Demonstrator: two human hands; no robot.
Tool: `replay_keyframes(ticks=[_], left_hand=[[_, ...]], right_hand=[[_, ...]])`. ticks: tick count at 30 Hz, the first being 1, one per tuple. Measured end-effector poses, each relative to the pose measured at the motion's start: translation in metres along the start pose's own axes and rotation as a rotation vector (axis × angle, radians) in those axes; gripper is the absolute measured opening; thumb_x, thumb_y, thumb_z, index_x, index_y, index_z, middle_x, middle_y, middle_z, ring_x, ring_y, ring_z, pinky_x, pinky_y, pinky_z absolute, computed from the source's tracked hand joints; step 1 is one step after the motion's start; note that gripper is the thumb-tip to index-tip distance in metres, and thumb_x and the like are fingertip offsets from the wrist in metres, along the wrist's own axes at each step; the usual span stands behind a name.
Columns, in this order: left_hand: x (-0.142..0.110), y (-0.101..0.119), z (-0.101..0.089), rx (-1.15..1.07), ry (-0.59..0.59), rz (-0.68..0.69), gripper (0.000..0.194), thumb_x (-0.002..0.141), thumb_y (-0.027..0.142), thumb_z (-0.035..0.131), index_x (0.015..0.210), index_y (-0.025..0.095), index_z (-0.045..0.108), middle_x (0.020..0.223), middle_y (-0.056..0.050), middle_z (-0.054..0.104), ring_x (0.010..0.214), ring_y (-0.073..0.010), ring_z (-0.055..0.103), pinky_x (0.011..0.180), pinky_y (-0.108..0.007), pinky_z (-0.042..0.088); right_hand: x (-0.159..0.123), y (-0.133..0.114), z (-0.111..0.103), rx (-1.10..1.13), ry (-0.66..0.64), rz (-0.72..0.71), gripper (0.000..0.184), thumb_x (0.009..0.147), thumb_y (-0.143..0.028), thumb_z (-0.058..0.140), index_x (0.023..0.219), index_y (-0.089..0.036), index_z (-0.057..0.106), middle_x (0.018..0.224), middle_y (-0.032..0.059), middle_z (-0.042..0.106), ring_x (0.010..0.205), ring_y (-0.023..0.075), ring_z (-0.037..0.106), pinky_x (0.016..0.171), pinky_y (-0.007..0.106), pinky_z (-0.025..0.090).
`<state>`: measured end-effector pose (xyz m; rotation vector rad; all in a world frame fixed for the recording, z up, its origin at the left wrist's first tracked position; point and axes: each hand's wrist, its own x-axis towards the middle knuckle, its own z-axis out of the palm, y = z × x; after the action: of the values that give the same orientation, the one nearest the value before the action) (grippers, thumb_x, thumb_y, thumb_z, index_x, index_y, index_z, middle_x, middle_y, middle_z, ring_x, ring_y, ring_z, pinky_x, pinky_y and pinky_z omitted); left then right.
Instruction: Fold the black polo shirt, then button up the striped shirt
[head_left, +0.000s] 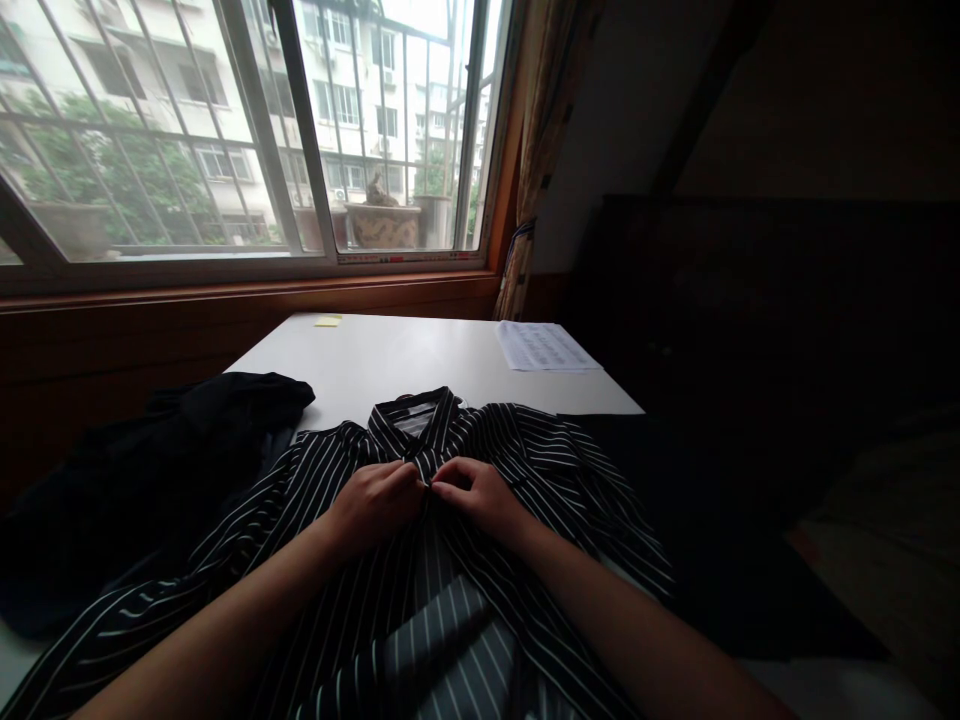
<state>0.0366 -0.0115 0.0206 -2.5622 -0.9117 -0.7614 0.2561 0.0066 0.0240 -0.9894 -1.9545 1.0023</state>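
A black shirt with white stripes (330, 475) lies face up on the white table (390, 350), its collar (386, 420) pointing away from me. My left hand (386, 500) pinches the front edge of the shirt just below the collar. Right beside it, my right hand (476, 495) also has thumb and forefinger closed on the front edge. Whether a button sits between the fingertips is too small to tell. Below my hands the shirt front hangs apart, showing the greyer inner side of the cloth (450, 630).
Dark clothing (150, 480) is heaped on the left. A dark cloth (712, 520) lies on the right side of the table. Printed sheets (547, 346) and a yellow sticky note (328, 321) are at the far edge, below a barred window (247, 130) with a curtain (536, 150).
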Motion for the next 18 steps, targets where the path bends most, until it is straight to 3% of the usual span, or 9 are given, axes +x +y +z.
replay_keyframes(ticks=[18], left_hand=[[-0.0002,0.0017,-0.0004,0.038,0.057,0.004,0.032,0.099,0.017,0.046,0.067,0.018,0.047,0.067,0.002,0.047,0.056,-0.0104,0.040,0.053,-0.028,0.031]], right_hand=[[-0.0054,0.0005,0.0006,-0.185,-0.003,-0.186,0.013,0.089,-0.030,0.068,0.092,-0.022,0.078,0.079,0.0015,0.072,0.072,0.0153,0.066,0.071,0.027,0.050]])
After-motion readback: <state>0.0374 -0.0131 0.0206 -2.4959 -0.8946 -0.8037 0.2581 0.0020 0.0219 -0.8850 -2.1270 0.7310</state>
